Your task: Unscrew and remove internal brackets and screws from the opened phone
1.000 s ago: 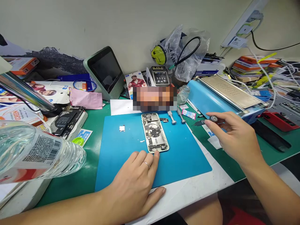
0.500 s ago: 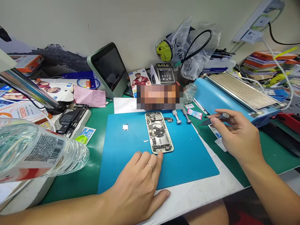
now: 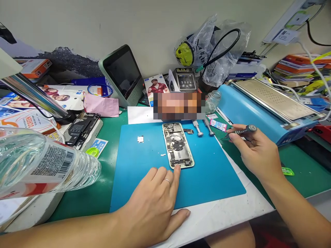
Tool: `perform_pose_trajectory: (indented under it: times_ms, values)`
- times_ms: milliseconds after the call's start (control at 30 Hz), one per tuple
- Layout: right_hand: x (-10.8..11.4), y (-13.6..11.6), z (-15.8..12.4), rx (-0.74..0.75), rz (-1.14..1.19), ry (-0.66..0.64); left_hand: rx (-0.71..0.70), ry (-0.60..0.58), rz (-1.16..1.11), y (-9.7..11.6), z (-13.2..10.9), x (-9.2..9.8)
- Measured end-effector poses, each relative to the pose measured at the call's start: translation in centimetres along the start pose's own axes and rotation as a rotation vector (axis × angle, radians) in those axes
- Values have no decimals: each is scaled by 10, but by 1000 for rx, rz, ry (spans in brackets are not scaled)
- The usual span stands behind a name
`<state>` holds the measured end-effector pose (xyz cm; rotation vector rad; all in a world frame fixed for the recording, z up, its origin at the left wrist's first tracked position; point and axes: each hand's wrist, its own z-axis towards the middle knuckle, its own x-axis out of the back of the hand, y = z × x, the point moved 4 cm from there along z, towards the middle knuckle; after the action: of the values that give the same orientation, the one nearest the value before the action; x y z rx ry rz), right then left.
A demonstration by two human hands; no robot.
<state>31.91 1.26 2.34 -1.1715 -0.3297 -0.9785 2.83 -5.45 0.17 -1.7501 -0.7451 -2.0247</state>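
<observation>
An opened phone [image 3: 181, 146] with its inner parts bare lies on the blue mat [image 3: 212, 179]. My left hand [image 3: 152, 203] rests in front of it, index fingertip touching the phone's near end. Its thumb is stretched out, the other fingers are bent, and it grips nothing. To the right, beyond the mat's edge, my right hand [image 3: 261, 158] holds a dark screwdriver [image 3: 247, 130] in the fingers, its thin tip pointing left. A small silver part [image 3: 140, 139] lies left of the phone, and a small dark part [image 3: 188, 131] lies close to its upper right.
Two metal-ended screwdrivers [image 3: 198, 129] lie at the mat's back edge. A large water bottle [image 3: 51, 165] fills the left foreground. At the right stands a blue machine with a metal plate [image 3: 274, 94]. A screen device [image 3: 121, 75] and a glass jar [image 3: 213, 101] stand behind.
My right hand with the screwdriver has shifted a little left, toward the mat. The left fingertip stays at the phone's near end. The camera view has turned slightly left.
</observation>
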Motion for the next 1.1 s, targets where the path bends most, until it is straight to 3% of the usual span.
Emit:
perform_pose_trajectory:
  times_ms: [167, 333, 433, 600, 867, 1100]
  values:
    - [1, -2, -1, 222, -40, -31, -1, -7, 8, 0, 0, 0]
    - [4, 7, 10, 547, -218, -314, 5, -11, -22, -1, 1, -1]
    - [3, 19, 18, 651, -316, -417, -2, -1, -22, 0, 2, -1]
    - [0, 21, 20, 647, -294, -467, -11, -7, -30, 0, 1, -3]
    - [-6, -2, 21, 554, -264, -378, -3, -3, -32, 0, 3, -3]
    - [-26, -6, 27, 552, -247, -466, 0, 7, -49, -1, 2, -3]
